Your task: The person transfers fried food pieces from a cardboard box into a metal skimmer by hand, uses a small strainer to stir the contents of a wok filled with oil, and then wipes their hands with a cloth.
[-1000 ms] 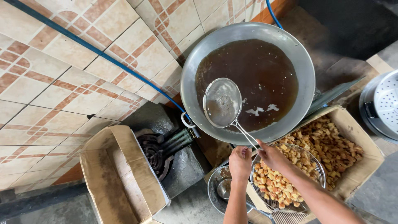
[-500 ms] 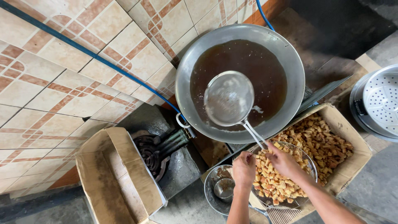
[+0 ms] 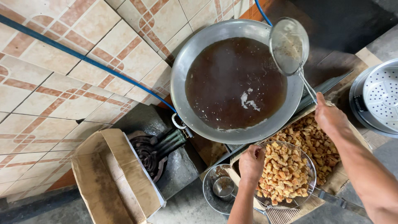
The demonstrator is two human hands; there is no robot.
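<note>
My right hand (image 3: 329, 118) grips the thin wire handle of a round mesh skimmer (image 3: 289, 45), whose head hangs over the right rim of a large metal wok (image 3: 186, 74) filled with dark oil. My left hand (image 3: 251, 162) rests on the near rim of a wire strainer basket (image 3: 311, 174) heaped with golden fried pieces (image 3: 284, 174). The basket sits over a cardboard box (image 3: 365, 143) that holds more fried pieces (image 3: 317, 141).
An empty cardboard box (image 3: 112, 178) lies at the lower left beside a black gas burner (image 3: 147, 153). A small metal bowl with a ladle (image 3: 217, 188) sits below the wok. A perforated steamer pot (image 3: 379, 97) stands at the right. A blue hose (image 3: 83, 56) crosses the tiled wall.
The skimmer has swung from over the middle of the oil to the wok's right rim. My right hand moved right with it; my left hand went to the strainer basket's rim.
</note>
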